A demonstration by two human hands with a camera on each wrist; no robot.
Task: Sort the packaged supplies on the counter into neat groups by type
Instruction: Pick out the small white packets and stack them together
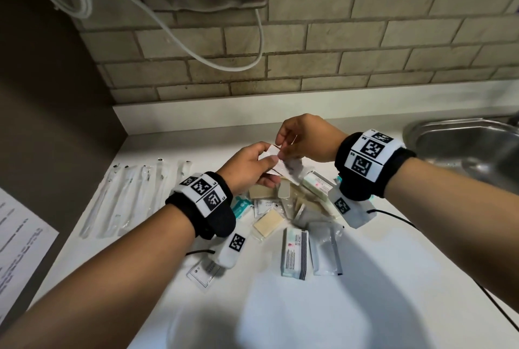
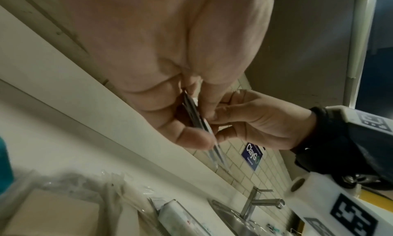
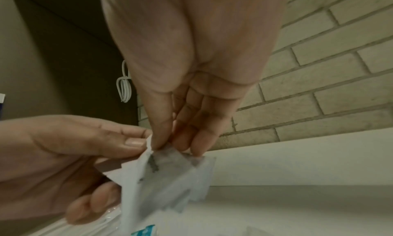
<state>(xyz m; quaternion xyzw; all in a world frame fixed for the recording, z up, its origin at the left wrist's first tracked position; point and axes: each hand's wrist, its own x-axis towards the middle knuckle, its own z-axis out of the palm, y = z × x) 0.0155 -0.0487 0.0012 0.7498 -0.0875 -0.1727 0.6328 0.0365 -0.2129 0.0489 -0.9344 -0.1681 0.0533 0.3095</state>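
Both hands hold thin white sachets [image 1: 283,164] above the counter. My left hand [image 1: 252,169] grips a small stack of them between thumb and fingers; the stack shows edge-on as flat packets [image 2: 199,122] in the left wrist view. My right hand [image 1: 292,143] pinches the top corner of a translucent sachet [image 3: 170,172] that hangs down blurred. Below the hands lies a mixed pile [image 1: 295,214]: beige soap bars [image 1: 268,223], white boxes with printed labels [image 1: 294,254], clear pouches [image 1: 325,249], a teal-printed packet [image 1: 242,207]. A row of several long clear-wrapped items [image 1: 132,197] lies side by side at the left.
A steel sink [image 1: 471,149] with a tap [image 2: 255,202] sits at the right. The brick wall [image 1: 309,48] backs the white counter [image 1: 365,278]. A white cable [image 1: 174,20] loops down the wall. A printed sheet [image 1: 16,244] lies at the far left.
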